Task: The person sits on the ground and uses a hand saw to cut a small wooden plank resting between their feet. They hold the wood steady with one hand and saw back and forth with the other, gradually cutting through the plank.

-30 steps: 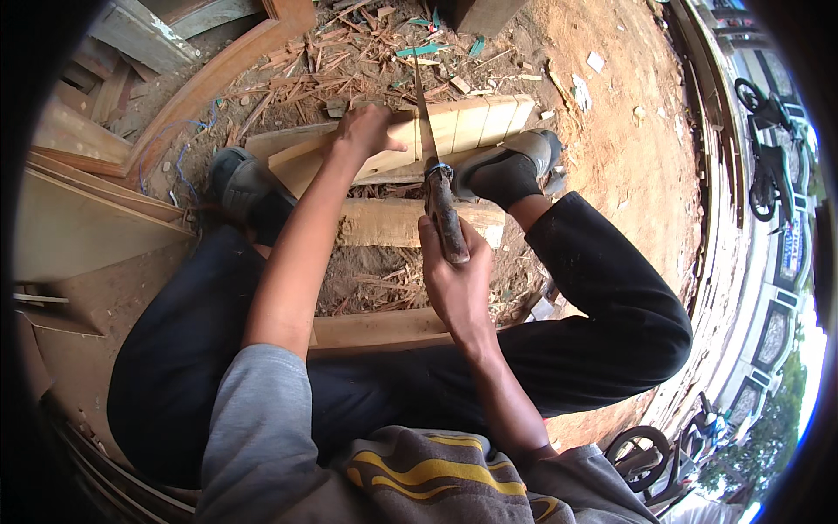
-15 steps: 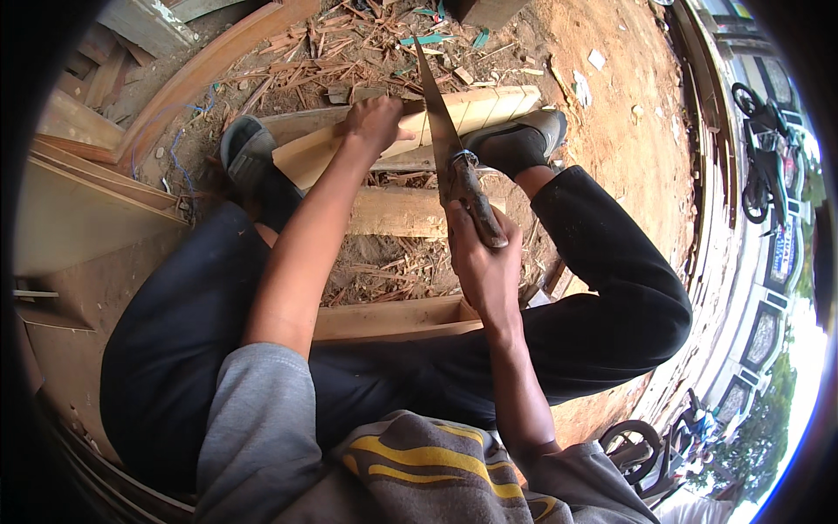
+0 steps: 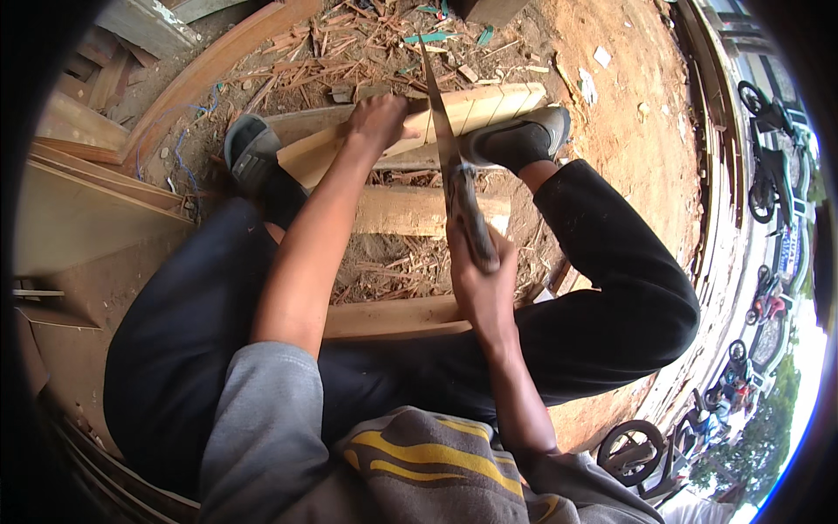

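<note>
My right hand (image 3: pixel 485 284) is wrapped round the worn handle of a hand saw (image 3: pixel 443 122), whose long, narrowing blade points away from me. The blade crosses a pale wooden board (image 3: pixel 301 159) that lies slantwise between my feet. Several dark lines run across the board's right part. Just left of the blade, my left hand (image 3: pixel 381 127) is closed over the board, its thumb on the near side and its other fingers mostly hidden. My right shoe (image 3: pixel 522 138) is against the board near its right end; my left shoe (image 3: pixel 250 148) is by its left end.
Nearer to me lie a wooden block (image 3: pixel 423 212) and another plank (image 3: pixel 393 316). Wood splinters (image 3: pixel 305 57) litter the dirt ground. Panels (image 3: pixel 96 214) and a curved timber (image 3: pixel 201 74) stand at the left. Parked motorcycles (image 3: pixel 768 166) are at the far right.
The saw and my right hand have come back a little toward me, and the handle sits lower. My left hand keeps its place on the board.
</note>
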Available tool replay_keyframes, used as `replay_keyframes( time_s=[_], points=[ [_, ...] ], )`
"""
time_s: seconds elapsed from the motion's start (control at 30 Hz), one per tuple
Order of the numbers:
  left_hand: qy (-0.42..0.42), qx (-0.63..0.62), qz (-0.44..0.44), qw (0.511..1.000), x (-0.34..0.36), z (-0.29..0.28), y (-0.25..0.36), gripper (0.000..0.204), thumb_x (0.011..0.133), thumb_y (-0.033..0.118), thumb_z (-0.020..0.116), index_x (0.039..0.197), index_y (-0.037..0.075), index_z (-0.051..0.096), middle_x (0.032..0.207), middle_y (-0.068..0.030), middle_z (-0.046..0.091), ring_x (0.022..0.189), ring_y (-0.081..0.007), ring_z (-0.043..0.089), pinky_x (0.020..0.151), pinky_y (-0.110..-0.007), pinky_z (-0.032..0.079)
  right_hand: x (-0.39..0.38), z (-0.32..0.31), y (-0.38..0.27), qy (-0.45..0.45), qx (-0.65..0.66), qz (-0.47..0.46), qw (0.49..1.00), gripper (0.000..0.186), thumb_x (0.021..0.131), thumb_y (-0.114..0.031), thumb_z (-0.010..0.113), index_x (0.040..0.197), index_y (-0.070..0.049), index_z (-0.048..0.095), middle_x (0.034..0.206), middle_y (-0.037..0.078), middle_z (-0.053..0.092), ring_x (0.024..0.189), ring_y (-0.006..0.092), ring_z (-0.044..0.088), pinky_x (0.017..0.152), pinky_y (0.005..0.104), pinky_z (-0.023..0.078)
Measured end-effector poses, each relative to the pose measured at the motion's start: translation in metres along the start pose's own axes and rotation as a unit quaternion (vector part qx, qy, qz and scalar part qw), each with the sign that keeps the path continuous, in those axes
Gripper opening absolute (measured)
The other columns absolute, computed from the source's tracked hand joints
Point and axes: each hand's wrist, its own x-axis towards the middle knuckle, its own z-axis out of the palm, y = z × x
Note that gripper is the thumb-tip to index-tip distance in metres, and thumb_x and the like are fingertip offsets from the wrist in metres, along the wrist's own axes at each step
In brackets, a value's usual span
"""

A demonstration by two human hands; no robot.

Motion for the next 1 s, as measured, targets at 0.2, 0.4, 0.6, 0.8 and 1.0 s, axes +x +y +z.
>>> replay_keyframes(
  time_s=[0.2,0.4,0.6,0.8,1.0],
  points=[
    [-0.009,-0.016,-0.005,1.0,-0.004,-0.002,0.016,0.056,0.074,0.048,0.075,0.101,0.0,0.065,0.104,-0.0156,0.069,0.098,-0.0272,0.066,0.088,-0.047,0.052,0.02,0.003,-0.001,0.051,0.019,-0.019,0.998,0.029,0.095,-0.015,0.057,0.072,0.003,0.053,0.057,0.0,0.044,0.057,0.0054,0.038,0.048,0.029,0.033],
    [0.038,0.014,0.001,0.999,-0.003,0.009,-0.001,0.056,0.074,0.049,0.075,0.103,0.002,0.065,0.102,-0.0148,0.068,0.099,-0.028,0.065,0.091,-0.05,0.05,-0.031,-0.004,0.009,0.02,-0.036,-0.064,0.997,0.028,0.094,-0.014,0.058,0.072,0.002,0.054,0.057,0.003,0.046,0.056,0.0058,0.039,0.048,0.0293,0.034],
    [0.018,0.009,-0.03,0.999,-0.002,0.002,0.01,0.062,0.074,0.05,0.075,0.112,0.004,0.06,0.107,-0.0137,0.067,0.105,-0.0298,0.063,0.092,-0.046,0.048,0.034,0.006,-0.012,0.002,-0.026,-0.025,0.999,0.027,0.094,-0.013,0.059,0.073,0.003,0.053,0.057,0.005,0.046,0.057,0.0063,0.041,0.049,0.0313,0.035],
    [-0.052,0.013,-0.025,0.998,0.006,0.009,0.001,0.065,0.076,0.056,0.07,0.111,0.002,0.062,0.113,-0.0159,0.066,0.109,-0.0323,0.061,0.095,-0.047,0.047,-0.041,-0.014,0.008,0.021,-0.04,-0.038,0.998,0.026,0.093,-0.011,0.058,0.073,0.003,0.052,0.056,0.005,0.045,0.057,0.0064,0.038,0.05,0.0311,0.036],
    [-0.027,0.016,-0.02,0.999,-0.004,-0.007,0.014,0.066,0.075,0.055,0.071,0.111,0.0,0.063,0.108,-0.0166,0.067,0.1,-0.03,0.063,0.092,-0.045,0.049,0.019,-0.002,0.004,-0.003,0.002,-0.01,1.0,0.027,0.094,-0.013,0.058,0.073,0.003,0.051,0.058,0.002,0.044,0.058,0.0054,0.038,0.049,0.0307,0.033]
  ],
)
